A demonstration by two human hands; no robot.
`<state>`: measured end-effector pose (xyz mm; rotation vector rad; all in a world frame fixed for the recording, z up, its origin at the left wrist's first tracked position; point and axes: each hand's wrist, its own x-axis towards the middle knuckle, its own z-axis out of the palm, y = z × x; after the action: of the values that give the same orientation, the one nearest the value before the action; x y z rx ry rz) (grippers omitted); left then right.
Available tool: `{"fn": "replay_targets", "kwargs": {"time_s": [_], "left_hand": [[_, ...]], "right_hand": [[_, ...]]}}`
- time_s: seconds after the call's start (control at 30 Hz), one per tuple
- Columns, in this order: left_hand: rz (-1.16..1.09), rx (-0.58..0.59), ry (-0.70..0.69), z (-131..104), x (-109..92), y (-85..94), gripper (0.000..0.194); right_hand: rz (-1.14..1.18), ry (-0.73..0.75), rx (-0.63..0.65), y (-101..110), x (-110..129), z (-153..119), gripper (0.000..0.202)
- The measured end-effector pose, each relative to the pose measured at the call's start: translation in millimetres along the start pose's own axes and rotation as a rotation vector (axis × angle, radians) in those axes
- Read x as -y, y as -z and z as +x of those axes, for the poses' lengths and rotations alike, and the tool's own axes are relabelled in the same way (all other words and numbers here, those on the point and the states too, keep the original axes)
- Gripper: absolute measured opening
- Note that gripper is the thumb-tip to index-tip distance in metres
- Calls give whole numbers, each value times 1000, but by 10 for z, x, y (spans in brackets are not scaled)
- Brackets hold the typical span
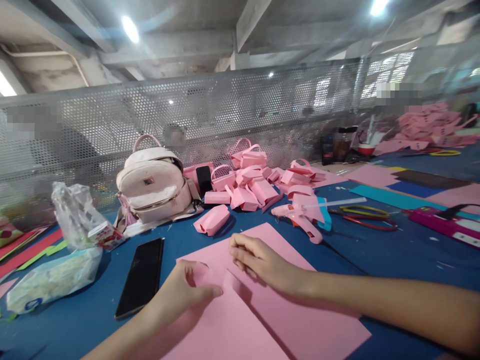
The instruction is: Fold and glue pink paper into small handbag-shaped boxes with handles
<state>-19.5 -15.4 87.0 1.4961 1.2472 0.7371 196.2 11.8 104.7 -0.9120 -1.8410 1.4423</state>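
Two pink sheets (326, 310) of paper or thin foam overlap in front of me, the upper one raised and bent along its edge. My left hand (183, 292) grips the upper sheet at its far left corner, thumb on top and the other fingers mostly hidden by it. My right hand (262, 262) rests on the pink material with its fingers curled inward. Whether anything sits inside those curled fingers is hidden. A pink hot glue gun (300, 220) lies just beyond my right hand. Past both hands sits a small folded pink box (212, 220).
Folded pink boxes (251, 187) pile up near the mesh partition (210, 110). A white backpack (150, 185) stands left of them. Left of my hand lie a phone (140, 277) and a plastic packet (56, 280). Scissors (369, 215) and a magenta device (444, 225) lie right.
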Motion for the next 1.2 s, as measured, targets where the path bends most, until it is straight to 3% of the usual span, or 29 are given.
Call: {"fn": "replay_targets", "kwargs": {"time_s": [0.17, 0.37, 0.57, 0.83, 1.07, 1.2], "left_hand": [[-42, -5, -9, 31, 43, -25, 35], [-69, -145, 15, 14, 171, -93, 32], [-109, -135, 74, -1, 176, -104, 33], [4, -71, 30, -2, 88, -52, 29], [20, -151, 44, 1, 98, -37, 27], [34, -139, 50, 1, 116, -20, 25]], "right_hand": [[-85, 25, 111, 47, -8, -64, 19], [-68, 15, 111, -1, -18, -8, 9], [-91, 35, 102, -6, -38, 43, 12], [-53, 13, 77, -19, -65, 32, 14], [55, -35, 91, -22, -49, -3, 15], [-48, -8, 93, 6, -42, -1, 14]]}}
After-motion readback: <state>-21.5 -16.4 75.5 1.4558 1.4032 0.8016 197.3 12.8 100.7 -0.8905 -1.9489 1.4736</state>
